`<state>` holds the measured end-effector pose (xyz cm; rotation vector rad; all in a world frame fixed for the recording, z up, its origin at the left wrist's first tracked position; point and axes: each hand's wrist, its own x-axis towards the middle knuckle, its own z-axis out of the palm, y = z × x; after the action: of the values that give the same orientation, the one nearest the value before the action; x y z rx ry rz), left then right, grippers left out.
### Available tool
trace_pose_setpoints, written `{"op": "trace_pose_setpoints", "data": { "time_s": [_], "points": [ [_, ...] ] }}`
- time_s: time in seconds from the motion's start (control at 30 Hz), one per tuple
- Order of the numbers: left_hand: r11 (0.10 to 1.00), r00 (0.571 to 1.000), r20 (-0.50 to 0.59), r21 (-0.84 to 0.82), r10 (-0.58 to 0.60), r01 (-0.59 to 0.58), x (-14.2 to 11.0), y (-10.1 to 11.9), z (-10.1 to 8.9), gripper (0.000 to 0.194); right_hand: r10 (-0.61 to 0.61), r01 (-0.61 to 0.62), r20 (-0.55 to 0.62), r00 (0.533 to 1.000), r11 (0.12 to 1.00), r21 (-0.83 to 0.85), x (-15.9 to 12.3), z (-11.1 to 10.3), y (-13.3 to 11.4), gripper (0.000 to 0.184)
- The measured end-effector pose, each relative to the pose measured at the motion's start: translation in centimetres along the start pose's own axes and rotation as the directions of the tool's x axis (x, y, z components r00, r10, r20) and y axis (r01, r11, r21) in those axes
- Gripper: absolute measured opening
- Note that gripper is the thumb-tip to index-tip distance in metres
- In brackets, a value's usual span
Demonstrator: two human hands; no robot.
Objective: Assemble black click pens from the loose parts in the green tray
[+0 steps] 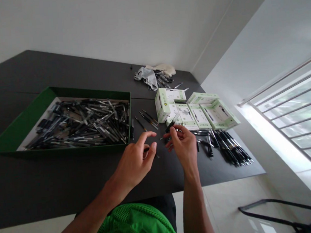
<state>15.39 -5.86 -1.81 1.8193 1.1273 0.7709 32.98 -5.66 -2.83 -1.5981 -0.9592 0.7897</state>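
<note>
My right hand (183, 143) pinches a pen (173, 123) with a clear barrel and a dark grip, tilted up in front of the boxes. To its left, my left hand (137, 159) hovers with thumb and index finger apart. A dark slim piece shows under its fingers; whether it is held or lies on the table I cannot tell. Beyond the hands, several slim refills (149, 120) lie on the dark table (96, 182). Close to the right hand are loose black pens (207, 144), partly hidden by it.
A green tray (113, 94) full of clear and black pen parts stands left. Green-and-white boxes (162, 105) stand behind the right hand. A row of black pens (233, 148) lies near the right edge. Grey cloth (146, 77) and more pens (164, 79) lie at the back.
</note>
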Motion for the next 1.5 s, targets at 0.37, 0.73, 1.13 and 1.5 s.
{"op": "trace_pose_setpoints", "data": {
  "time_s": [0.37,0.73,1.13,1.5],
  "points": [
    [0.998,0.985,0.160,-0.006,0.070,-0.070,0.1,0.1,-0.1,0.034,0.118,-0.108,-0.014,0.993,0.845,-0.524,1.7,1.3,0.1,0.033],
    [0.995,0.980,0.169,-0.029,0.103,-0.100,-0.2,0.0,-0.2,0.031,0.005,-0.091,-0.124,0.992,0.712,-0.696,1.9,1.9,-0.1,0.030],
    [0.991,0.989,0.127,-0.122,0.078,-0.062,-0.7,-0.3,-0.6,0.025,-0.229,0.023,-0.179,0.957,0.675,-0.738,-3.2,-4.7,-0.5,0.035],
    [0.983,0.987,0.120,-0.165,0.106,-0.085,-1.0,0.5,-0.1,0.029,-0.105,-0.296,-0.419,0.902,0.555,-0.778,-2.1,-12.6,5.0,0.037]
  ]
}}
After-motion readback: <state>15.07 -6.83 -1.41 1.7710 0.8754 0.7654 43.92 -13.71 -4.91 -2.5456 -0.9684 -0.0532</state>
